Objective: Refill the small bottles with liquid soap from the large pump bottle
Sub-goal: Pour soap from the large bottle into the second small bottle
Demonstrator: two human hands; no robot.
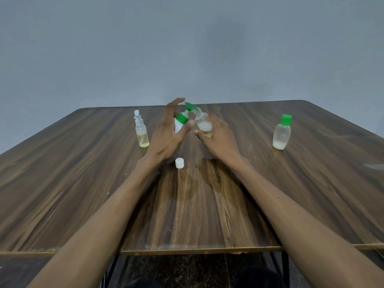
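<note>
My left hand wraps the white pump bottle with its green collar, fingers arched over the green pump head. The bottle leans to the right. My right hand grips a small clear bottle, uncapped and tilted so its neck meets the pump spout. White soap fills its lower part. Its white cap lies on the table just in front of my hands.
A small spray bottle with yellowish liquid stands left of my hands. A small green-capped bottle with some white soap stands to the right. The wooden table has a darker wet-looking patch near the middle; its front edge is close to me.
</note>
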